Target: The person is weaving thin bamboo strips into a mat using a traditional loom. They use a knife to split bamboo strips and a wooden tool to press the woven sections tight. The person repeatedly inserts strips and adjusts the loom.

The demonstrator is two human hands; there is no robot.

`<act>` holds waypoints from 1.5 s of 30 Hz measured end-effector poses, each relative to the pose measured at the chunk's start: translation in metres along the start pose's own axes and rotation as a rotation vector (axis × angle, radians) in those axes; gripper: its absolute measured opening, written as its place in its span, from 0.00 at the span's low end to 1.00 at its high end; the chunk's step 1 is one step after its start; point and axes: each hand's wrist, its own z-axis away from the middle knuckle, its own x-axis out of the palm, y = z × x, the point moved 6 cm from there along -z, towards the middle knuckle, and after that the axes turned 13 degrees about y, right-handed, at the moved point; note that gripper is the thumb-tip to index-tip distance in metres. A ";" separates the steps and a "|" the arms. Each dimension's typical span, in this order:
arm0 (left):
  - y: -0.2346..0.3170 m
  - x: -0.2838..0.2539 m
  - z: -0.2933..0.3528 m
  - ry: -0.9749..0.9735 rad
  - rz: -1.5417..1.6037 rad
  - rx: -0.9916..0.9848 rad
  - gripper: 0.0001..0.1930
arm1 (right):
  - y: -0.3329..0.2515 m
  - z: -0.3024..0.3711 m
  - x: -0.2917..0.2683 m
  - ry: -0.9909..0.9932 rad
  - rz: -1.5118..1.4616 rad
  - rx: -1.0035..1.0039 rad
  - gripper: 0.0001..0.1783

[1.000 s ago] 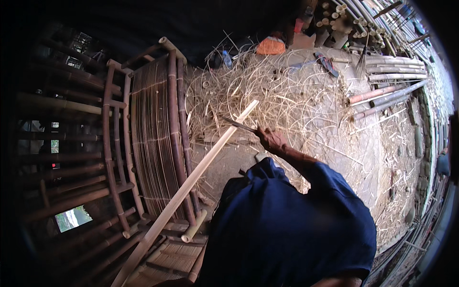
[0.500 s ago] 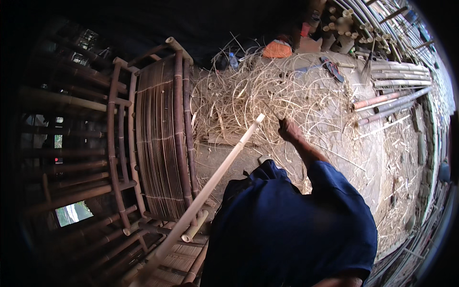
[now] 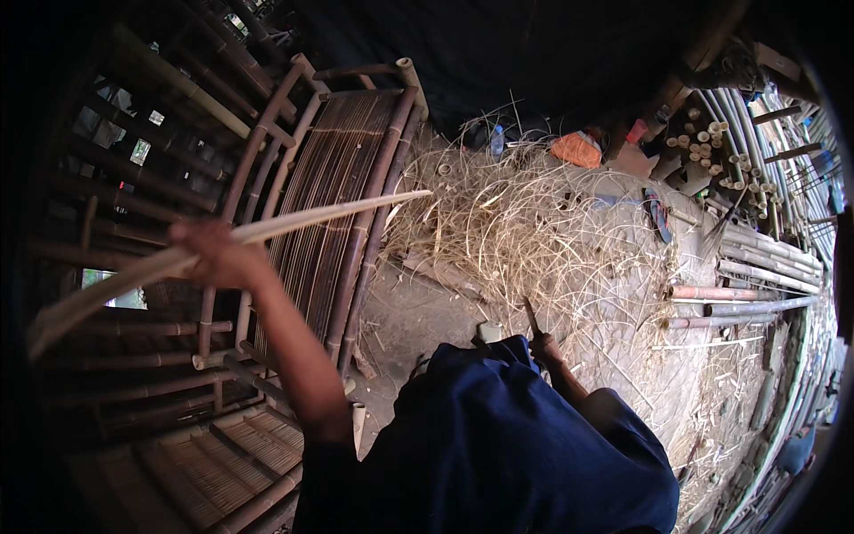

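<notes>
A long pale bamboo strip [image 3: 329,214] is gripped in my left hand [image 3: 218,254], whose arm reaches out to the left. The strip slants across a dark bamboo bench [image 3: 329,160], its thin end pointing toward the shavings. My right hand [image 3: 545,347] is closed low beside my dark blue shirt, around the handle of a knife [image 3: 531,316]. The blade points away from me over the floor. A heap of curled bamboo shavings [image 3: 507,214] lies ahead of both hands.
Bamboo furniture frames [image 3: 169,329] crowd the left side. An orange bag [image 3: 576,149], a plastic bottle [image 3: 497,140] and a sandal [image 3: 656,214] lie beyond the shavings. Bamboo poles [image 3: 765,258] are stacked at the right, with more cut poles [image 3: 703,147] at the far right.
My left arm has come into view, and the bamboo strip has swung up and left over the bench. The right hand has drawn back closer to my body with the knife. The view has turned.
</notes>
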 end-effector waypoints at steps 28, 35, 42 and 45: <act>0.139 -0.068 -0.074 -0.009 0.312 0.240 0.15 | -0.059 -0.005 -0.069 -0.101 -0.239 0.067 0.10; 0.117 -0.071 -0.050 -0.154 0.363 0.176 0.16 | -0.116 0.045 -0.071 -0.101 -0.537 -0.013 0.11; 0.155 -0.085 -0.029 -0.432 0.656 0.297 0.30 | -0.198 0.126 -0.058 -0.142 -0.516 -0.278 0.17; 0.166 -0.092 -0.019 -0.550 0.802 0.225 0.29 | -0.278 0.180 -0.074 -0.067 -0.313 -0.486 0.20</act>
